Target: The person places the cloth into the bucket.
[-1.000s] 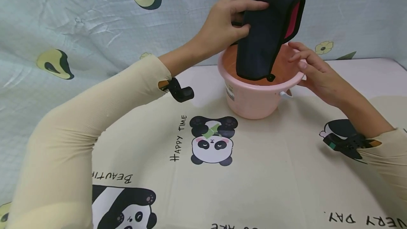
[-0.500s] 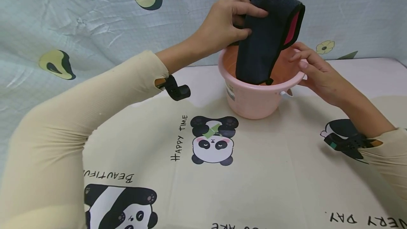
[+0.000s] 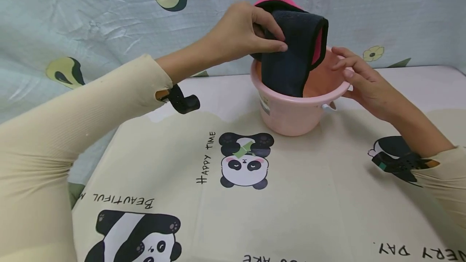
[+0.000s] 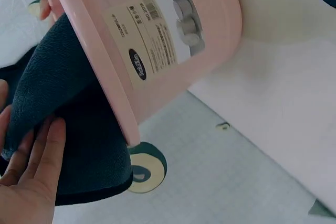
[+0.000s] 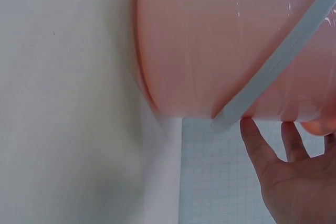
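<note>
A folded dark navy cloth (image 3: 291, 47) with bright pink reverse and black edging hangs over the pink bucket (image 3: 291, 116), its lower end inside the rim. My left hand (image 3: 240, 31) pinches the cloth from the left, thumb and forefinger close together. In the left wrist view, the left hand's fingers (image 4: 42, 150) lie in a fuzzy fold of the cloth (image 4: 89, 145), beside the bucket's labelled wall. My right hand (image 3: 364, 80) holds the bucket's right rim, some fingertips over the edge. The right wrist view has that hand (image 5: 294, 182) under the bucket wall (image 5: 210, 40).
A pale bucket handle (image 5: 278, 61) runs across the bucket's side. The bucket stands near the back of a table covered with a panda-print cloth (image 3: 298, 201). Behind it hangs a light blue curtain (image 3: 120, 19) with avocado prints.
My left hand has moved left and down with the navy cloth, which sits lower and further left in the bucket. The right hand and the bucket have stayed in place.
</note>
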A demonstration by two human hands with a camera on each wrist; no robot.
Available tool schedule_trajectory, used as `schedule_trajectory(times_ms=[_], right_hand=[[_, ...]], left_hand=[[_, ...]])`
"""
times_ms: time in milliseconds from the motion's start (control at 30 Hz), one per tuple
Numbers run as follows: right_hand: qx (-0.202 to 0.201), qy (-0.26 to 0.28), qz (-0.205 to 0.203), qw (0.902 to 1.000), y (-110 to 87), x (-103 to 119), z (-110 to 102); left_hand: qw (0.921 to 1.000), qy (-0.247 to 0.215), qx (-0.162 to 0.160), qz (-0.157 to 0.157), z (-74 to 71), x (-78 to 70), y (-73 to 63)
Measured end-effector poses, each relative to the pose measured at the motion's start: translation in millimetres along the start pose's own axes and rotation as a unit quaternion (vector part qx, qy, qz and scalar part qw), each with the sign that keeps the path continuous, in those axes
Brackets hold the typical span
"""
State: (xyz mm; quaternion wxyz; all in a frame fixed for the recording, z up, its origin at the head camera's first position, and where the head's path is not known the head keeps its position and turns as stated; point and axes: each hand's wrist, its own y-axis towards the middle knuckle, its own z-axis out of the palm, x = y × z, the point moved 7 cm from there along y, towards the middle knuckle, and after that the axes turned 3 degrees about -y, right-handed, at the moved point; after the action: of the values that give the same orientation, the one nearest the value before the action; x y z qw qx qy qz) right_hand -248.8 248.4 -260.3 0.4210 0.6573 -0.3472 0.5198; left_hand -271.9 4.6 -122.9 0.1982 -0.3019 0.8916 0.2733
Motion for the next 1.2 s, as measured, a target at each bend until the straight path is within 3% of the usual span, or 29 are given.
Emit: schedule_trajectory(times_ms=[133, 267, 433, 700, 1000, 1200], right_hand=[[0.004, 0.008, 0.0, 1.0, -1.6, -2, 0], [0.009, 0.014, -0.004, 0.9998, -3.5, -4, 0], [0.011, 0.013, -0.007, 0.9998, -3.7, -4, 0], [0.002, -0.011, -0.001, 0.9999, -1.2, 0, 0], [0.007, 0.005, -0.01, 0.9999, -2.4, 1, 1], [0.009, -0.005, -0.014, 0.9998, -2.4, 3, 2]], left_hand=[[0.9987, -0.044, -0.024, 0.006, -0.3, 1.9, -0.6], [0.9982, -0.054, -0.026, 0.007, 3.1, 2.5, 1.0], [0.9996, -0.027, 0.001, 0.013, 7.4, 1.6, 0.7], [0.9994, 0.001, 0.025, -0.023, 9.1, 2.8, 1.2], [0.9937, 0.086, 0.07, 0.016, 21.5, -2.9, 3.5], [0.9835, 0.167, 0.053, 0.045, 20.9, -3.3, 5.0]])
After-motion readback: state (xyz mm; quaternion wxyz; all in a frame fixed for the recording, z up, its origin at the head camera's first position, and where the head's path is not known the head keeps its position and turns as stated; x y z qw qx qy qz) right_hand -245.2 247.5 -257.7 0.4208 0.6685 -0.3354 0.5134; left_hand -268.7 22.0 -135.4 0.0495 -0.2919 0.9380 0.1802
